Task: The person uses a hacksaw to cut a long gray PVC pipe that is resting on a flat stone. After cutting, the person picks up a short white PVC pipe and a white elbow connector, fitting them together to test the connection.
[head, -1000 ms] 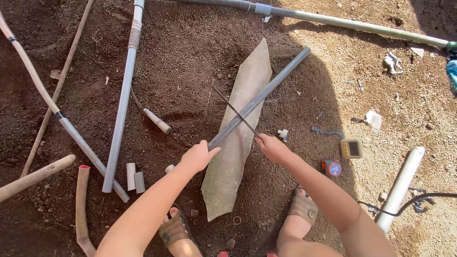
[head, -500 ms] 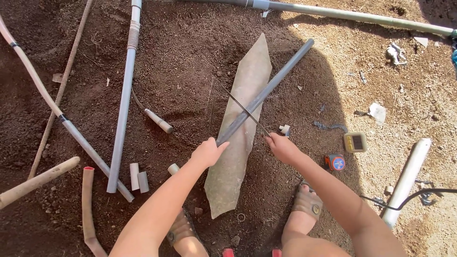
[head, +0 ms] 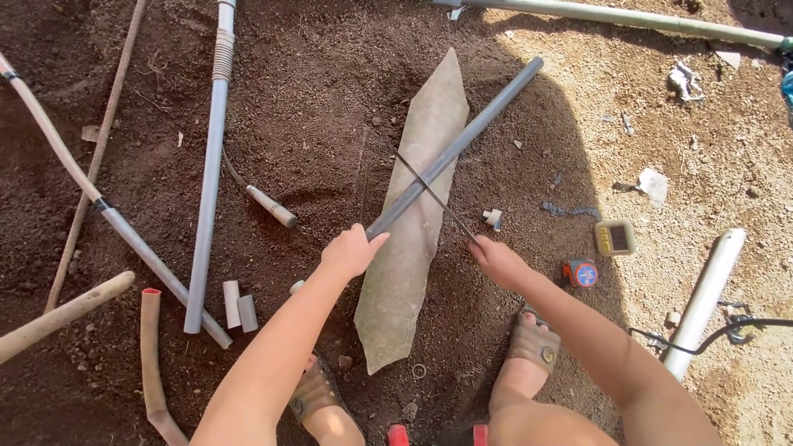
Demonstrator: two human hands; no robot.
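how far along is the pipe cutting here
Looks done: two short grey offcuts lie in the soil. In hand: the left hand grips the near end of the grey pipe resting on a flat slab, while the right hand holds a thin blade across it. Left: the pipe is in one piece; cut depth is unreadable.

Pipe [head: 453, 154] lies across slab [head: 413, 248], blade [head: 436, 196] on pipe.

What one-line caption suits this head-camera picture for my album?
Left hand grips a grey pipe over a flat slab; right hand holds a thin blade across it.
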